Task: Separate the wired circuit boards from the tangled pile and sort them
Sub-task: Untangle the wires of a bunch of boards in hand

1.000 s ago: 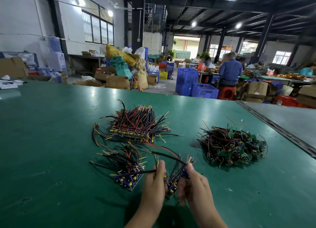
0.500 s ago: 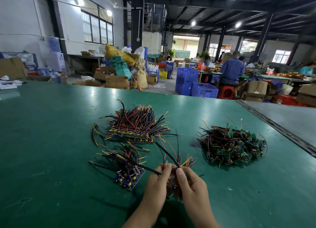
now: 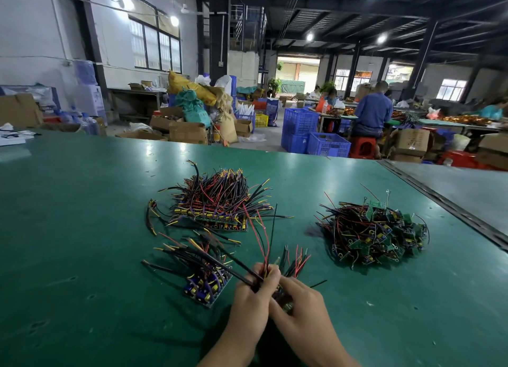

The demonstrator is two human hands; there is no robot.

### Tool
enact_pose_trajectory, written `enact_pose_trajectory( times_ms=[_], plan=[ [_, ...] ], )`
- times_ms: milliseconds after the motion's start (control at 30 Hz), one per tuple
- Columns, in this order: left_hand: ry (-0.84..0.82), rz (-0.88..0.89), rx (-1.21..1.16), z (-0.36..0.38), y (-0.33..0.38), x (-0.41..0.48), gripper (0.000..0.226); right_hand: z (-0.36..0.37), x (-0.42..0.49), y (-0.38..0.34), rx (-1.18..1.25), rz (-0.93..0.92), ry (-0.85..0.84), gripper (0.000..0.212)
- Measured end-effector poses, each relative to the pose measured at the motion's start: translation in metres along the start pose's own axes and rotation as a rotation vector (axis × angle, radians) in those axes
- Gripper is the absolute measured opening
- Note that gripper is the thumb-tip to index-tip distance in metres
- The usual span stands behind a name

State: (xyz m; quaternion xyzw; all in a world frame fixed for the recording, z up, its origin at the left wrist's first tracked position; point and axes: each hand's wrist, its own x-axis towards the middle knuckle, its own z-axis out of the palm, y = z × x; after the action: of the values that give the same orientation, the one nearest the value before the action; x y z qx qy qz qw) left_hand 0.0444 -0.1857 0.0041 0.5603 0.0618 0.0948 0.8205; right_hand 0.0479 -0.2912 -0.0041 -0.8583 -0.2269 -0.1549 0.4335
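Grips closing together since half a second ago, leads now fanning higher. Left grip (image 3: 253, 298) pinches wired board (image 3: 286, 304) by its black leads; right grip (image 3: 305, 309) curls round same board (mostly hidden), low over green table (image 3: 82, 229). Tangled pile (image 3: 371, 234) sits right, far stack (image 3: 214, 204) and near stack (image 3: 206, 281) left.
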Motion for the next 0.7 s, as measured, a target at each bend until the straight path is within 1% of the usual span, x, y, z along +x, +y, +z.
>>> enact_pose_trajectory(
  times_ms=[133,167,233,300,367,433,500,600,700],
  plan=[
    [0.045,0.066,-0.077,-0.004,0.008,0.001,0.012,0.0,-0.002,-0.001,0.07,0.035,-0.004,0.049],
    [0.05,0.09,-0.086,-0.006,0.01,0.002,0.011,0.0,-0.002,-0.001,0.091,0.028,0.027,0.049],
    [0.036,0.1,-0.103,-0.01,0.011,0.004,0.019,0.0,-0.003,-0.003,0.162,-0.007,0.1,0.046],
    [0.0,0.053,-0.139,-0.01,0.011,0.004,0.025,0.0,-0.003,-0.007,0.211,-0.034,0.123,0.045],
    [-0.057,-0.012,-0.186,-0.008,0.012,0.0,0.03,0.002,-0.002,-0.011,0.218,-0.045,0.114,0.05],
    [-0.123,-0.077,-0.236,-0.006,0.012,-0.004,0.036,0.003,-0.002,-0.013,0.203,-0.06,0.131,0.055],
    [-0.196,-0.141,-0.214,-0.005,0.013,-0.007,0.042,0.003,-0.002,-0.012,0.162,-0.089,0.148,0.059],
    [-0.256,-0.135,-0.162,-0.006,0.015,-0.008,0.049,0.005,-0.002,-0.007,0.078,-0.162,0.19,0.053],
    [-0.279,-0.153,-0.16,-0.007,0.015,-0.007,0.051,0.006,0.0,-0.004,0.054,-0.177,0.231,0.045]
  ],
)
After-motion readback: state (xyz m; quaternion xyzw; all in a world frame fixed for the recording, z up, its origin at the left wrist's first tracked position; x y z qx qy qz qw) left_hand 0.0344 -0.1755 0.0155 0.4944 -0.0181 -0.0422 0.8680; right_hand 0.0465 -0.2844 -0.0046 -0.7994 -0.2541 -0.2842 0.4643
